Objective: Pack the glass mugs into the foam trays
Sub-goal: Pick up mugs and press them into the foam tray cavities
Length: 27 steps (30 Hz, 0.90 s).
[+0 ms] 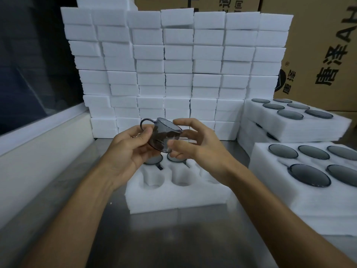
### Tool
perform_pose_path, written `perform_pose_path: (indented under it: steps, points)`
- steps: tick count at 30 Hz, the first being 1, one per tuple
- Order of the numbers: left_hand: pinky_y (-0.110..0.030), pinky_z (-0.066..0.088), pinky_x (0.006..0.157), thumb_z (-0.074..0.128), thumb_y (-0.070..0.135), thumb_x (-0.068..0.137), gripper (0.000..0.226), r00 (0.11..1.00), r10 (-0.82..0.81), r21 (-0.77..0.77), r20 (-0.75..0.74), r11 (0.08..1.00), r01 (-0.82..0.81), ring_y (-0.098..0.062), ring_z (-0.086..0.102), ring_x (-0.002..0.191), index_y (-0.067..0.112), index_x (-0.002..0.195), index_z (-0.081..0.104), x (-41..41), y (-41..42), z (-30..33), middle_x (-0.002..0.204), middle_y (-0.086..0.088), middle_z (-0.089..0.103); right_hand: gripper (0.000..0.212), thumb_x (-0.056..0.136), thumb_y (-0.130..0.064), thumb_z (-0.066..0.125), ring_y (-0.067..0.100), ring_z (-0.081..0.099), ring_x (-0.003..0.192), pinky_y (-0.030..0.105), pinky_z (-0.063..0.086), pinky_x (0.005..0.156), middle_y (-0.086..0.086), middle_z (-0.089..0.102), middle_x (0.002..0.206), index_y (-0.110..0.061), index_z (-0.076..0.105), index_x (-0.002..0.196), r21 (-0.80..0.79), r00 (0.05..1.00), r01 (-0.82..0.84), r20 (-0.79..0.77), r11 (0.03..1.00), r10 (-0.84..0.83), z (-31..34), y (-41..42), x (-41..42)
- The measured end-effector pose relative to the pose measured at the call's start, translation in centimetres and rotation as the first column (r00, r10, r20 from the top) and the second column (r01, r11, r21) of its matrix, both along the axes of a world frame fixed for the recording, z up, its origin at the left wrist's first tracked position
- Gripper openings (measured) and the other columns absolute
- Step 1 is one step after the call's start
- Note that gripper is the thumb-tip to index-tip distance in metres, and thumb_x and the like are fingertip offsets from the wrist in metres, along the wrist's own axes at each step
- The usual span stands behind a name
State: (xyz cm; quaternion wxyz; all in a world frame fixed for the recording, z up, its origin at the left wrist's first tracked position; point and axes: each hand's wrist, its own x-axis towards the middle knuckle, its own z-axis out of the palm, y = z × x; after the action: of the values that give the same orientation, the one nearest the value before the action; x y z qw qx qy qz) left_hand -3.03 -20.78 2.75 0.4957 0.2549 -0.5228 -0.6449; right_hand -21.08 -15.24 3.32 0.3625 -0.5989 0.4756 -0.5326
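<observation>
A smoky grey glass mug (pixel 163 135) is tilted in the air above the white foam tray (pixel 177 196) at the centre of the steel table. My left hand (pixel 127 149) grips the mug from the left, its handle sticking out above my thumb. My right hand (pixel 195 142) holds the mug's right side with curled fingers and thumb. In the tray's far row sit two grey mugs (pixel 174 159), partly hidden by my hands. The near pockets (pixel 181 177) of the tray are hollow.
Foam trays (pixel 301 180) holding several grey glass pieces are stacked at the right. A tall wall of white foam blocks (pixel 173 70) stands behind, with cardboard boxes (pixel 324 47) beyond. A white ledge (pixel 44 144) runs along the left. Bare steel table (pixel 173 238) lies in front.
</observation>
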Motion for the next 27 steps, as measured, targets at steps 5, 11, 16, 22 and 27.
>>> perform_pose_path:
  steps: [5, 11, 16, 22, 27]
  points:
    - [-0.037, 0.059, 0.076, 0.060, 0.023, 0.080, 0.056, 0.999, -0.038, 0.022, 0.032, 0.999, 0.037, -0.030, 0.068, 0.093, -0.007, 0.127, 0.054, 0.6, 0.0, -0.1, 0.118, -0.027, 0.065, 0.050, 0.075, -0.025, 0.086, 0.015, 0.072, 0.089, 0.022, 0.054, 0.073, -0.003, 0.074, 0.105, -0.021, 0.065, 0.120, 0.001, 0.997, 0.078, -0.025, 0.997, -0.078, -0.2, -0.2, 0.1]
    - [-0.040, 0.057, 0.075, 0.068, 0.020, 0.082, 0.038, 0.962, 0.132, -0.118, 0.238, 0.987, -0.106, -0.028, 0.070, 0.091, 0.005, 0.116, 0.063, 1.5, -0.1, 0.5, 0.106, -0.016, 0.071, 0.054, 0.061, -0.037, 0.088, 0.012, 0.074, 0.079, 0.020, 0.053, 0.064, -0.006, 0.076, 0.091, -0.022, 0.065, 0.108, -0.035, 0.987, 0.146, -0.056, 0.989, -0.147, -0.4, -0.1, 0.8]
    - [-0.037, 0.055, 0.079, 0.078, 0.022, 0.074, 0.031, 0.893, 0.253, -0.308, 0.371, 0.941, -0.139, -0.016, 0.071, 0.095, 0.025, 0.105, 0.073, 2.6, -0.3, 1.4, 0.104, 0.001, 0.073, 0.059, 0.056, -0.044, 0.087, 0.001, 0.068, 0.073, 0.032, 0.059, 0.073, -0.011, 0.071, 0.095, -0.028, 0.059, 0.105, -0.071, 0.968, 0.204, -0.134, 0.976, -0.212, -0.9, -0.2, 1.4]
    - [-0.027, 0.052, 0.085, 0.082, 0.045, 0.050, 0.051, 0.767, 0.236, -0.445, 0.597, 0.893, 0.072, -0.007, 0.068, 0.096, 0.042, 0.100, 0.074, 3.7, -0.1, 2.0, 0.107, 0.015, 0.071, 0.063, 0.058, -0.051, 0.088, -0.003, 0.066, 0.075, 0.021, 0.057, 0.068, -0.016, 0.067, 0.095, -0.034, 0.058, 0.111, -0.086, 0.919, 0.185, -0.339, 0.979, -0.203, -1.0, -0.1, 1.7]
    - [-0.041, 0.050, 0.096, 0.085, 0.037, 0.054, 0.051, 0.708, 0.217, -0.437, 0.672, 0.888, 0.143, -0.005, 0.064, 0.104, 0.042, 0.103, 0.072, 4.2, -0.5, 1.6, 0.105, 0.018, 0.071, 0.064, 0.055, -0.057, 0.089, -0.009, 0.062, 0.074, 0.014, 0.050, 0.056, -0.018, 0.065, 0.090, -0.036, 0.059, 0.108, -0.052, 0.888, 0.158, -0.430, 0.986, -0.164, -1.5, 0.1, 2.0]
